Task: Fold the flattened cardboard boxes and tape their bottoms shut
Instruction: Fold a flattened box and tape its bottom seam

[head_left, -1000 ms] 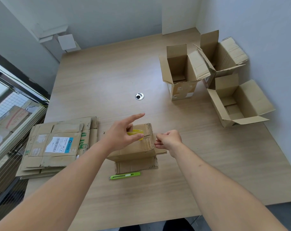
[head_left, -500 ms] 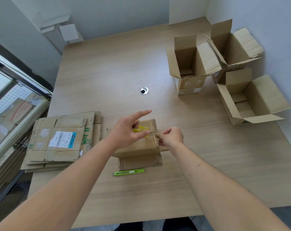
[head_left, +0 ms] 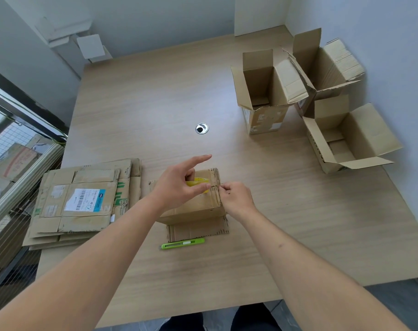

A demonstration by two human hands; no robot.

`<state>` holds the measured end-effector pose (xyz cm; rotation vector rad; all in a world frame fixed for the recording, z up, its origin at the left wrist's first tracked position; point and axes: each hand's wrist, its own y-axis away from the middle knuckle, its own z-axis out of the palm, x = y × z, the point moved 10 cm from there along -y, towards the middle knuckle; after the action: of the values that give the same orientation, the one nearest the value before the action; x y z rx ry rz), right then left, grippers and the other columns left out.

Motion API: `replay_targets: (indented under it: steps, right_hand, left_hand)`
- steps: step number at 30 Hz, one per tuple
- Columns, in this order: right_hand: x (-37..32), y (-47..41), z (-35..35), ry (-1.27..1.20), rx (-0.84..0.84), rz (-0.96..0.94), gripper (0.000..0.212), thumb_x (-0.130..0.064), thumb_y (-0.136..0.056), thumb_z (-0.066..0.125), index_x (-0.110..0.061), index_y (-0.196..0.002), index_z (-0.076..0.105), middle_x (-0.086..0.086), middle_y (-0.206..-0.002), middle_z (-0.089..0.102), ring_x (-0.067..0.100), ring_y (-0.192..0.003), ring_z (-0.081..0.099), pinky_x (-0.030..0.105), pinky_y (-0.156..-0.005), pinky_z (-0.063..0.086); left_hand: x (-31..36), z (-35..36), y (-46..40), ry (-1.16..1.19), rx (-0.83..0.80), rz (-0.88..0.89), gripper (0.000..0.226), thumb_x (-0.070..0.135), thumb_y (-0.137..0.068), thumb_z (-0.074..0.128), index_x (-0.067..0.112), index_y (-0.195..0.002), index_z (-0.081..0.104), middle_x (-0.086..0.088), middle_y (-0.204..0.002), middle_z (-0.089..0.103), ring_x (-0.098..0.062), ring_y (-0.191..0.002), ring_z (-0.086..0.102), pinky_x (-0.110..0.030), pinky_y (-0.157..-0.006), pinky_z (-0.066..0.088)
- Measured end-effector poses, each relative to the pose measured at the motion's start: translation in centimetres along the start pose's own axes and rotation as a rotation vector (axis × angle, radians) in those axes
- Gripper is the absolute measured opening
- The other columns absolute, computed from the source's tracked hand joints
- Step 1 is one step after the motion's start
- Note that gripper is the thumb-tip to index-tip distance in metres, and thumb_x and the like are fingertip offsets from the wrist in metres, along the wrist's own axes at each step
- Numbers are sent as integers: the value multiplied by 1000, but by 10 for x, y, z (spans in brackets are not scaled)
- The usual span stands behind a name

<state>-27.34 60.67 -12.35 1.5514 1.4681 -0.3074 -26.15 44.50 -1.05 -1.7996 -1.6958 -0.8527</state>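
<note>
Green knife (head_left: 182, 243) lay nearest, untouched. Box (head_left: 198, 206) stood bottom-up mid-table. Left hand (head_left: 179, 187) held yellow tape roll (head_left: 198, 182), forefinger straight. Right hand (head_left: 236, 197) pinched tape end at box edge. Advice: anchor end firmly, pull along seam. Flat stack (head_left: 83, 201) left; finished boxes (head_left: 270, 91) far right.

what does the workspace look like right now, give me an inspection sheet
surface: wooden table with a round metal grommet
job's things: upturned box in work; yellow tape roll; stack of flattened boxes on the left; three opened boxes at far right
clutter: green utility knife in front of the box
hands: left hand grips the tape roll; right hand pinches at the box edge, apparently the tape end
cables: nothing seen
surroundings: pale walls; wire rack with cardboard on the left
</note>
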Motion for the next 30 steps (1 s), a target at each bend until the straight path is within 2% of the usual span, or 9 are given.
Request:
replay_targets:
  steps: [3, 5, 8, 10, 12, 17, 21, 25, 30]
  right_hand:
    - [0, 5, 1, 1, -28, 12, 38, -30, -100, 49, -12, -72, 66, -1, -63, 59, 29, -75, 60, 36, -67, 47]
    - [-5, 15, -5, -31, 34, 9, 37, -28, -101, 47, -14, -71, 64, -1, -69, 61, 28, -79, 60, 33, -66, 43]
    - [-15, 38, -19, -120, 240, -44, 28, -31, -99, 54, -22, -117, 73, 1, -113, 71, 21, -104, 64, 32, -88, 51]
    - [-22, 52, -16, -95, 277, -116, 48, -39, -96, 62, -30, -143, 57, -5, -129, 65, 15, -111, 62, 33, -92, 52]
    - [-26, 60, -7, -50, 262, -154, 63, -43, -96, 66, -41, -153, 41, -9, -132, 61, 16, -116, 57, 35, -89, 51]
    - [-30, 56, -2, -2, 222, -125, 65, -36, -101, 60, -58, -153, 26, -16, -139, 54, 16, -121, 56, 37, -84, 50]
    - [-37, 48, 4, -30, 171, -106, 52, -27, -103, 56, -54, -145, 43, -19, -145, 51, 13, -131, 50, 40, -92, 51]
    - [-35, 45, 2, -99, 154, -46, 48, -21, -102, 57, -47, -142, 52, -17, -143, 51, 12, -130, 51, 35, -95, 47]
    - [-36, 47, 6, -81, 118, -40, 57, -21, -104, 54, -55, -148, 40, -18, -151, 46, 14, -134, 49, 34, -96, 46]
  left_hand:
    - [0, -1, 0, 13, 5, -9, 69, 29, -86, 85, 51, -144, 53, 10, -62, 33, -11, -58, 34, -32, -62, 35]
    - [0, -1, -1, 23, 0, -20, 69, 30, -86, 85, 51, -144, 53, 9, -62, 32, -11, -58, 34, -31, -62, 34]
    - [0, -1, -2, 36, -12, -27, 70, 31, -86, 85, 52, -144, 53, 7, -63, 31, -11, -59, 34, -33, -63, 34]
    - [-1, 0, -2, 44, -13, -34, 69, 30, -86, 85, 53, -143, 53, 6, -64, 31, -11, -60, 34, -33, -64, 34]
    - [-1, 0, -3, 45, -16, -36, 69, 30, -86, 85, 53, -142, 53, 5, -64, 32, -11, -60, 34, -32, -64, 34]
    - [2, 0, -2, 33, -50, -33, 68, 33, -86, 85, 53, -143, 53, 10, -63, 30, -9, -60, 32, -29, -62, 32]
    - [11, 0, -2, 30, -105, -34, 61, 38, -90, 81, 49, -144, 55, 7, -60, 36, -11, -54, 36, -36, -58, 41]
    - [20, -7, -5, -22, -218, -49, 61, 18, -92, 69, 51, -141, 56, -5, -70, 61, -11, -55, 51, -37, -66, 51]
    - [19, -10, -5, -64, -312, -135, 65, 10, -92, 60, 58, -135, 56, 0, -77, 70, -16, -56, 63, -42, -66, 58]
